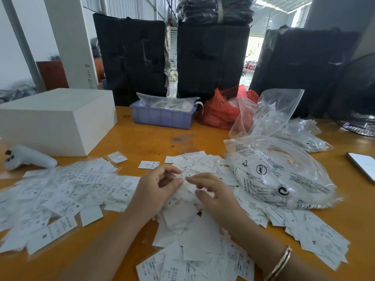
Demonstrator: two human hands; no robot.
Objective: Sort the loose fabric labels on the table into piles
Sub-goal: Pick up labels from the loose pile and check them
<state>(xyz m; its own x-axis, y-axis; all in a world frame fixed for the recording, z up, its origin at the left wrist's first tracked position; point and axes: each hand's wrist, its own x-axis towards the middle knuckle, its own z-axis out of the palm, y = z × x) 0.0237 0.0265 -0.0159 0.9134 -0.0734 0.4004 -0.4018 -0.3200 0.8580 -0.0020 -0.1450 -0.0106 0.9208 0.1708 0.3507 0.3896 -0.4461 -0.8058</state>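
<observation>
Hidden: print on the small white fabric labels (188,224) is blurred (a few "M" and "L" marks readable).
Left hand (156,189): curled, fingertips pinching one label.
Right hand (215,191): pinching the same label.
Labels: heaped across the orange wooden table (154,138).

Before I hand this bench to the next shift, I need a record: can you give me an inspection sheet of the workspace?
Surface: orange wooden table, stained near the middle.
Job's things: white printed fabric labels spread left and heaped centre.
Clutter: white box, blue plastic tray, red plastic bag, clear printed bags, white controller, phone.
Hands: left hand and right hand pinch labels over the heap.
Cables: nothing seen.
Surroundings: black wrapped bales, black fan.
</observation>
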